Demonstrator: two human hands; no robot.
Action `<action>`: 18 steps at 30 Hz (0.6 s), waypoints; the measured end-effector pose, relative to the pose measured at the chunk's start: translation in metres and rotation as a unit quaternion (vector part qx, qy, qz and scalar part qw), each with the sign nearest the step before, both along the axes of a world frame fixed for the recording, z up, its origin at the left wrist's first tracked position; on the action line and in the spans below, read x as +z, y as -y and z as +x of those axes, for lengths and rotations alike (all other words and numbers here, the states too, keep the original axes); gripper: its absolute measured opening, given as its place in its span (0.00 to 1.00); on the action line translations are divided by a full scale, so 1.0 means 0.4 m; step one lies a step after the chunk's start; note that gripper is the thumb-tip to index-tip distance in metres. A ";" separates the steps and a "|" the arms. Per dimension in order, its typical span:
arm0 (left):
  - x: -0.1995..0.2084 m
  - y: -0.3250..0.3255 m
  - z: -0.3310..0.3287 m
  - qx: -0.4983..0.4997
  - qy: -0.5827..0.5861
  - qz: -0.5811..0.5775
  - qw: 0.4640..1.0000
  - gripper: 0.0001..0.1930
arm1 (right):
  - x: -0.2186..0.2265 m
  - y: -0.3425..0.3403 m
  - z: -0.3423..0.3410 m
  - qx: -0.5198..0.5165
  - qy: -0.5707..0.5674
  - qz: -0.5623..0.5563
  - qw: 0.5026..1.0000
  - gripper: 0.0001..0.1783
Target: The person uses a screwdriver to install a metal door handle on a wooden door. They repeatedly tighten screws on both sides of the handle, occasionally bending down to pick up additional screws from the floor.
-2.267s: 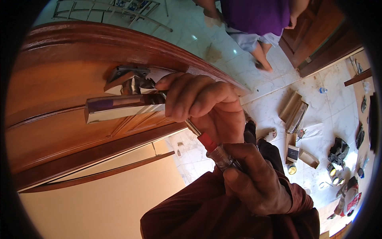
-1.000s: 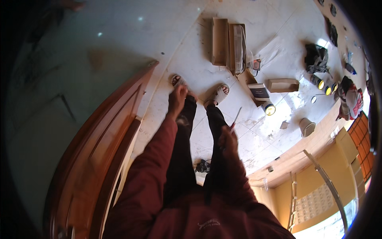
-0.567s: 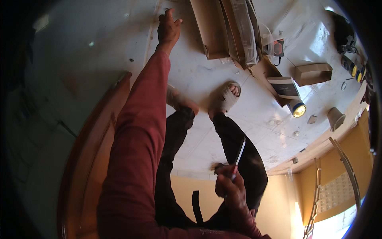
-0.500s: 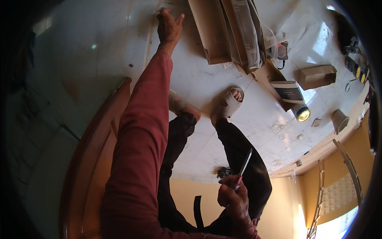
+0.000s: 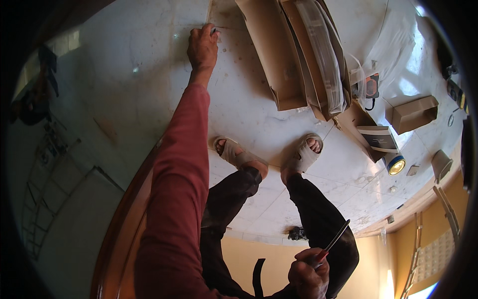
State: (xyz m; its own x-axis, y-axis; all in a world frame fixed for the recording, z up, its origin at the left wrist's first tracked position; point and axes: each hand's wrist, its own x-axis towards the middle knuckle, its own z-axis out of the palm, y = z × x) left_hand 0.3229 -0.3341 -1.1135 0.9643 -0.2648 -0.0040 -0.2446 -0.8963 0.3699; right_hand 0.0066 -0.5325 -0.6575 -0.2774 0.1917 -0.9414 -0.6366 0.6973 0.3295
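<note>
My left hand (image 5: 202, 49) reaches far out, down at the pale tiled floor (image 5: 239, 94). Its fingers are curled round a small dark object (image 5: 214, 31), mostly hidden, whose kind I cannot make out. Low in the view and close to my body, my right hand (image 5: 309, 276) is closed round the handle of a screwdriver (image 5: 337, 236). A red part of the handle shows past the fingers, and the thin metal shaft points up and to the right, over my right trouser leg.
Long open cardboard boxes (image 5: 276, 65) holding clear plastic lie right of my left hand. Farther right are an orange and black tool (image 5: 372, 85), a small cardboard box (image 5: 416, 114), a lit lamp (image 5: 396, 165) and a bucket (image 5: 441, 164). A wooden door (image 5: 122, 234) stands at left.
My left hand, spread before, has lowered to the floor and curled round the small object. My right hand has moved slightly right and down with the screwdriver. The whole view has shifted.
</note>
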 end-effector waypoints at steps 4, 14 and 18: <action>-0.014 0.049 0.001 -0.019 0.021 0.047 0.998 0.05 | 0.011 -0.049 -0.061 -0.073 0.153 -0.135 0.976 0.12; 0.773 -0.060 -0.616 0.310 -0.418 -0.346 0.780 0.12 | 0.130 -0.172 -0.139 0.270 0.370 -0.222 0.861 0.22; 1.340 -0.135 -0.706 0.356 -0.408 -0.585 0.604 0.14 | 0.453 -0.177 -0.019 0.404 0.503 -0.182 0.742 0.21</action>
